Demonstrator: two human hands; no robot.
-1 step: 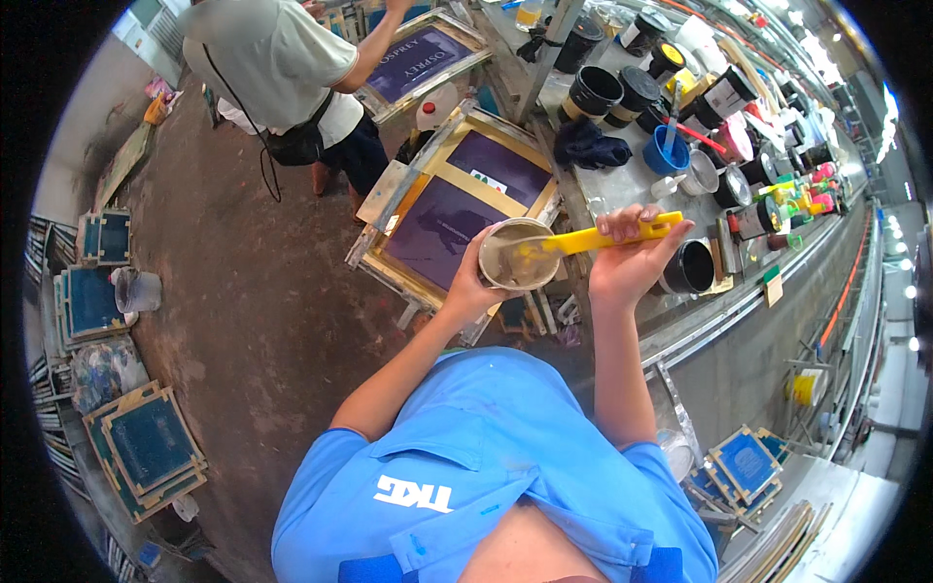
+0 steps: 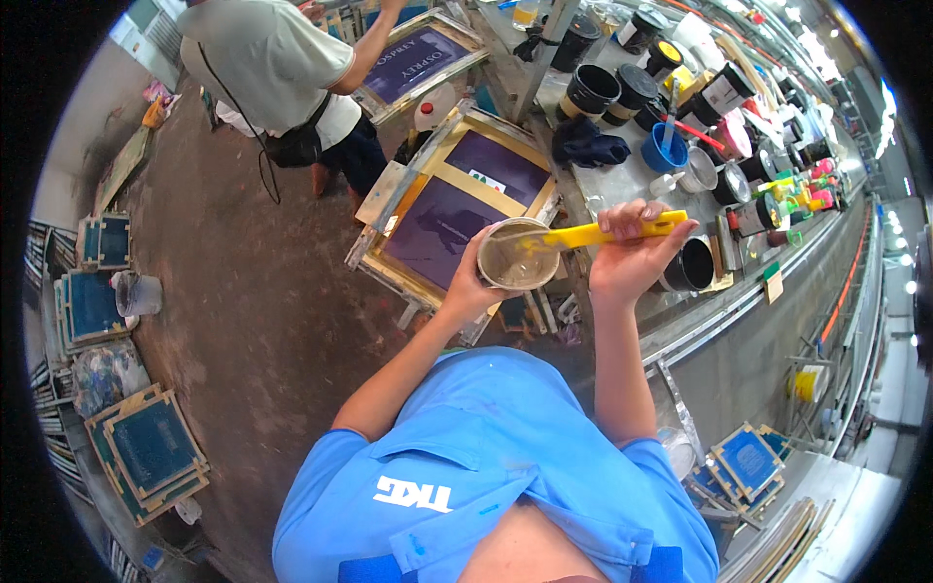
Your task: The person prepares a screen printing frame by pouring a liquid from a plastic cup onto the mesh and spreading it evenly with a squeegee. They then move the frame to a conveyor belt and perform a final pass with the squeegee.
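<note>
My left hand [image 2: 470, 282] is wrapped round the side of a round, pale plastic tub [image 2: 534, 280], tilted so that its inside shows. A greyish, translucent paste coats the tub's bottom and wall. My right hand [image 2: 634, 255] grips the handle of a yellow spatula [image 2: 575, 236], thumb and fingers closed on it. The spatula reaches leftward over the tub's rim, and its smeared blade is inside against the far left wall. Both hands are in front of my chest, above a wooden-framed printing screen [image 2: 428, 233] with a dark purple mesh and tan tape.
A bench [image 2: 603, 189] at the right carries several ink tubs, a blue bucket [image 2: 665, 153], a dark cloth [image 2: 590, 144] and a black tub [image 2: 688, 264]. Another person [image 2: 282, 78] stands at the far left by a second screen [image 2: 416, 63]. Framed screens [image 2: 151, 442] lean at the left.
The spatula's blade has shifted up and left inside the tub, showing more of the bottom. My right hand has moved very slightly. My left hand stays on the tub.
</note>
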